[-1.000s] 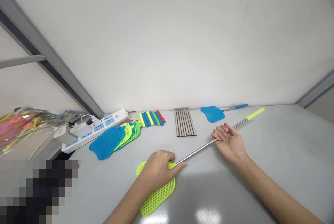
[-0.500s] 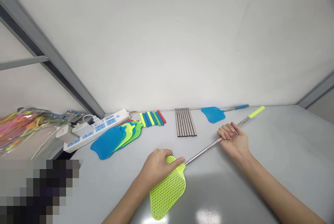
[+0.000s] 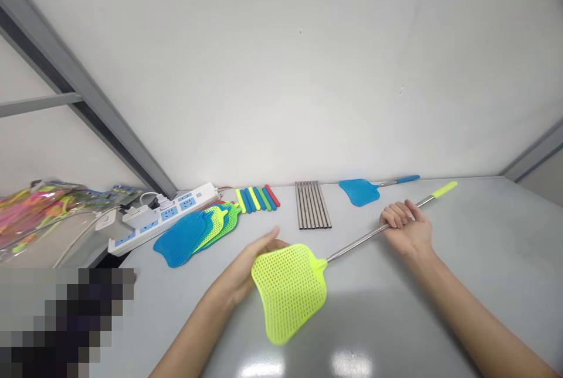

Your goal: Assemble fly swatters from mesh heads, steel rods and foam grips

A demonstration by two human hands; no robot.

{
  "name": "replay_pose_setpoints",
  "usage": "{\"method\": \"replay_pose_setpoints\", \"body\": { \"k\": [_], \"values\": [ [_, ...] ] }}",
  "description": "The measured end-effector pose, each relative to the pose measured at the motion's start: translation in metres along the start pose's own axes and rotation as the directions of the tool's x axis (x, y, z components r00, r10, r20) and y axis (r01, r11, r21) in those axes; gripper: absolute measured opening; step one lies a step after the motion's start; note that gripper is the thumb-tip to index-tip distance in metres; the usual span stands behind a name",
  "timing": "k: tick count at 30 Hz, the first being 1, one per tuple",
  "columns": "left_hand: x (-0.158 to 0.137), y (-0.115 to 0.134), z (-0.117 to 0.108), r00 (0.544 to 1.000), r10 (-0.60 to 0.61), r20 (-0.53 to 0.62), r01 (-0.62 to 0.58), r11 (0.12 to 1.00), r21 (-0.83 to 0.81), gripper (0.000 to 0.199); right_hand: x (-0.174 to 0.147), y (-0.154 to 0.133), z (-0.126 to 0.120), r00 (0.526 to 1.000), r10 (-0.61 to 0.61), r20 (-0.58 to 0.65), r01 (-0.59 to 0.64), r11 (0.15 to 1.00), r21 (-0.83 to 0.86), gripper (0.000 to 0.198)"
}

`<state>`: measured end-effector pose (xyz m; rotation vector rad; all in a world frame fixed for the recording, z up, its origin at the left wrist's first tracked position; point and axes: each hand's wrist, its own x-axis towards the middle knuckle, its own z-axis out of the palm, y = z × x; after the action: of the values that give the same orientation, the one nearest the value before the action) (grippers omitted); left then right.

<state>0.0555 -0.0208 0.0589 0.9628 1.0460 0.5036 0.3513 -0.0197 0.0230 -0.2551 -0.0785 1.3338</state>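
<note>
Hands share one yellow-green fly swatter (image 3: 292, 289), its telescopic steel rod stretched out across the grey surface (image 3: 461, 284). The right hand (image 3: 407, 226) is curled, palm up, around the steel rod (image 3: 357, 244), closer to the yellow-green grip (image 3: 444, 189) than to the head. The left hand (image 3: 250, 263) lies open and flat behind the mesh head, fingers spread against its back rather than closed on it; the head stands tilted, its lower edge near the surface.

Handling this well seems to call for a steady right-hand hold, since the thin rod would likely flex if the head is pushed sideways. The flat left palm looks a sound way to steady the soft mesh without creasing it.

Room is widest to the right and front, where bare surface runs past the right forearm. Straight behind the head lie a row of steel rods (image 3: 312, 205) and a row of coloured grip sleeves (image 3: 257, 198), with a stack of blue and green swatter heads (image 3: 197, 235) and a white power strip (image 3: 165, 216) to the left. A finished blue fly swatter (image 3: 360, 191) lies by the wall, near the right hand's knuckles. The grip's tip points toward the far wall, well short of it, and the surface's left edge drops off beside the power strip.
</note>
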Motion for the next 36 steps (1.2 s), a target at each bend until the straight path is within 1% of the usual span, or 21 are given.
{"method": "replay_pose_setpoints", "body": {
  "k": [2,4,8,11,14,17,19,21,22,23,24,26,27,28,29,30,31,32,34,35,36],
  "values": [
    [-0.002,0.005,-0.001,0.998,-0.023,0.063,0.037,0.973,-0.229,0.046,0.003,-0.003,-0.003,0.999,-0.039,-0.018,0.039,0.999,0.02,0.032],
    [-0.003,0.006,0.001,0.989,-0.008,0.146,0.057,0.939,-0.338,0.051,0.005,-0.004,-0.006,0.998,-0.06,-0.027,0.061,0.998,0.023,0.032],
    [-0.002,0.003,0.008,0.969,0.044,0.242,0.067,0.899,-0.433,0.056,0.008,-0.004,-0.009,0.994,-0.097,-0.051,0.098,0.995,0.011,0.033],
    [-0.001,0.001,0.011,0.963,0.063,0.263,0.073,0.876,-0.476,0.054,0.01,-0.003,-0.011,0.988,-0.12,-0.094,0.122,0.992,0.013,0.032],
    [-0.001,0.0,0.012,0.959,0.084,0.272,0.067,0.861,-0.504,0.051,0.011,-0.004,-0.013,0.987,-0.122,-0.107,0.124,0.992,0.014,0.032],
    [0.001,-0.002,0.012,0.964,0.136,0.229,0.008,0.846,-0.534,0.044,0.011,-0.006,-0.013,0.986,-0.124,-0.109,0.127,0.992,0.015,0.031],
    [0.004,-0.002,0.011,0.974,0.19,0.126,-0.093,0.836,-0.541,0.037,0.011,-0.007,-0.013,0.985,-0.13,-0.11,0.132,0.991,0.017,0.031],
    [0.007,-0.002,0.007,0.969,0.244,-0.033,-0.226,0.828,-0.513,0.031,0.012,-0.009,-0.013,0.984,-0.137,-0.115,0.14,0.99,0.021,0.029],
    [0.008,-0.002,0.004,0.952,0.279,-0.127,-0.305,0.82,-0.484,0.028,0.013,-0.01,-0.013,0.983,-0.142,-0.119,0.145,0.989,0.023,0.029],
    [0.009,-0.001,0.001,0.921,0.319,-0.222,-0.387,0.805,-0.45,0.026,0.013,-0.01,-0.013,0.981,-0.145,-0.125,0.149,0.988,0.025,0.028],
    [0.009,0.001,-0.003,0.873,0.372,-0.316,-0.479,0.775,-0.411,0.024,0.014,-0.011,-0.014,0.98,-0.148,-0.132,0.153,0.988,0.028,0.028],
    [0.007,0.005,-0.01,0.746,0.482,-0.459,-0.648,0.683,-0.337,0.023,0.015,-0.011,-0.015,0.977,-0.156,-0.147,0.162,0.986,0.031,0.027],
    [0.005,0.007,-0.013,0.686,0.532,-0.496,-0.712,0.632,-0.306,0.023,0.016,-0.011,-0.015,0.975,-0.16,-0.153,0.167,0.985,0.033,0.027],
    [0.002,0.008,-0.014,0.639,0.577,-0.509,-0.757,0.588,-0.285,0.024,0.016,-0.011,-0.016,0.974,-0.163,-0.159,0.17,0.985,0.033,0.027],
    [0.0,0.009,-0.013,0.611,0.615,-0.498,-0.784,0.557,-0.275,0.026,0.016,-0.01,-0.016,0.973,-0.165,-0.164,0.172,0.985,0.033,0.027],
    [-0.003,0.01,-0.011,0.609,0.645,-0.462,-0.79,0.545,-0.281,0.027,0.016,-0.009,-0.016,0.972,-0.165,-0.169,0.173,0.984,0.032,0.028],
    [-0.005,0.01,-0.008,0.636,0.658,-0.404,-0.772,0.557,-0.307,0.029,0.016,-0.009,-0.016,0.971,-0.163,-0.174,0.17,0.985,0.031,0.028],
    [-0.006,0.008,-0.004,0.686,0.651,-0.325,-0.726,0.593,-0.347,0.031,0.016,-0.008,-0.016,0.971,-0.159,-0.178,0.166,0.986,0.03,0.028],
    [-0.007,0.004,0.005,0.814,0.563,-0.145,-0.562,0.7,-0.44,0.036,0.015,-0.005,-0.017,0.972,-0.146,-0.185,0.154,0.988,0.026,0.028],
    [-0.006,0.002,0.009,0.86,0.507,-0.064,-0.474,0.744,-0.471,0.038,0.015,-0.004,-0.017,0.972,-0.14,-0.188,0.147,0.989,0.025,0.028],
    [-0.004,-0.001,0.012,0.891,0.454,-0.002,-0.397,0.778,-0.487,0.04,0.015,-0.002,-0.017,0.973,-0.133,-0.189,0.14,0.99,0.023,0.028]
  ]
}}
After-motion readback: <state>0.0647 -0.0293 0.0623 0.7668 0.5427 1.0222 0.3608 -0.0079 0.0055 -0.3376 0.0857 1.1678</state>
